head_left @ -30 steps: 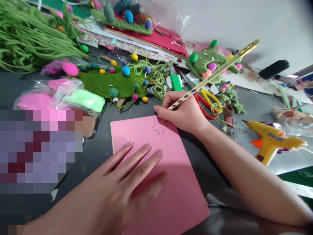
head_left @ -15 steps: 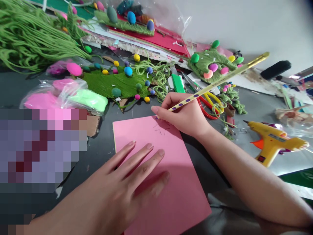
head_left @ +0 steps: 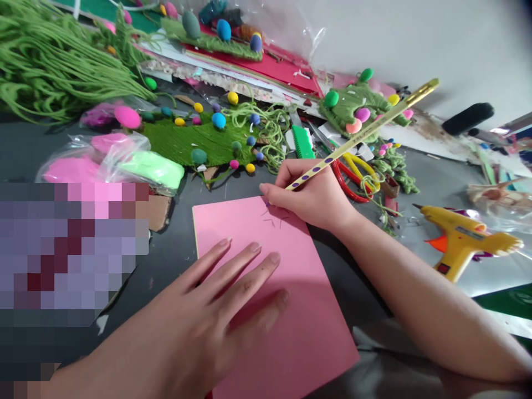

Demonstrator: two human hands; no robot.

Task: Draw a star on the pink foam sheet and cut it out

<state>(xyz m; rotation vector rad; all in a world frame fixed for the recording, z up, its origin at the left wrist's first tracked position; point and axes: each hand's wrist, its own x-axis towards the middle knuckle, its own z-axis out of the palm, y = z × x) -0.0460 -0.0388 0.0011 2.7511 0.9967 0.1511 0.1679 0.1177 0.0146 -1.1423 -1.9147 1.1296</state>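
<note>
A sheet of pink paper (head_left: 291, 310) lies on the dark table in front of me. My left hand (head_left: 208, 316) rests on it with fingers spread, nothing held. My right hand (head_left: 311, 194) pinches a pale yellow pencil with purple dots (head_left: 357, 138) near its tip, at the paper's far edge. The pencil slants up to the right, its gold end highest. Short dark lines (head_left: 274, 221) in a partly star-like outline show on the paper just below my right fingers. The pencil's tip is mostly hidden by my thumb.
Green yarn-wrapped shapes with coloured balls (head_left: 183, 141) lie beyond the paper. Bagged pink and light green clay (head_left: 149, 169) sits at left, loose green yarn (head_left: 54, 66) behind it. Red and yellow scissors handles (head_left: 353, 180) are past my right hand; a yellow glue gun (head_left: 465, 233) lies at right.
The pencil's upper end has swung left and slightly up, and the pencil stands a little steeper. My right fingers shifted slightly. My left hand stays in place.
</note>
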